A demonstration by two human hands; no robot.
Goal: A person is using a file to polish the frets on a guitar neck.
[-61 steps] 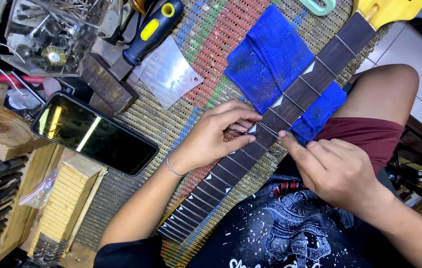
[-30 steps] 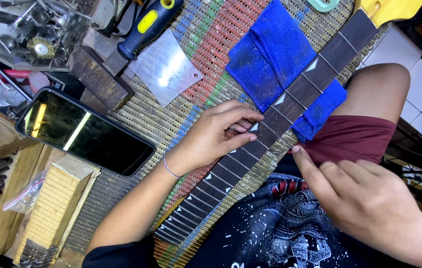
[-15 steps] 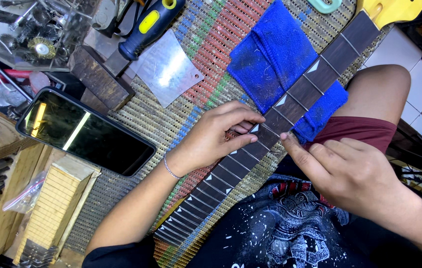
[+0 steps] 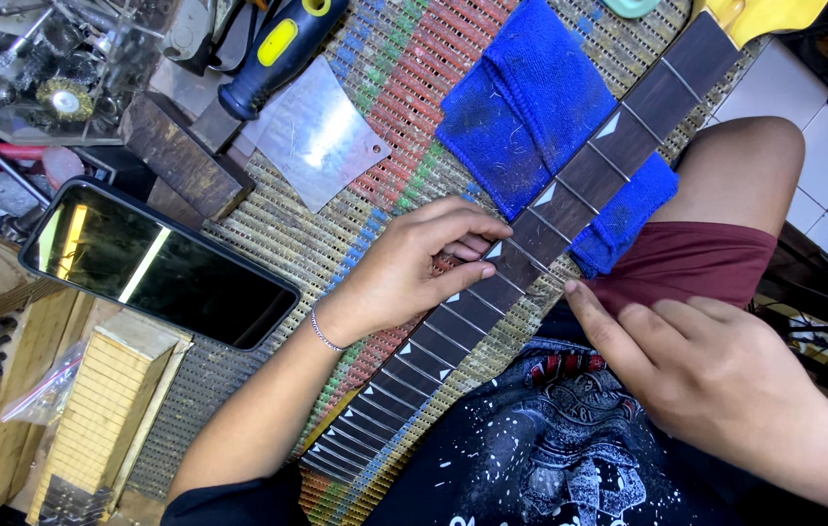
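Holding a guitar neck steady on the woven mat

Lying diagonally across the frame's centre, the guitar neck [image 4: 531,244] rests on a folded blue cloth [image 4: 531,107]. The left hand [image 4: 414,263] grips its upper edge, fingers curled onto the fretboard. The right hand [image 4: 716,370] touches its lower edge with an extended fingertip, holding nothing. A striped woven mat [image 4: 375,97] lies beneath; a phone [image 4: 161,263] sits at left, a screwdriver [image 4: 268,58] above.
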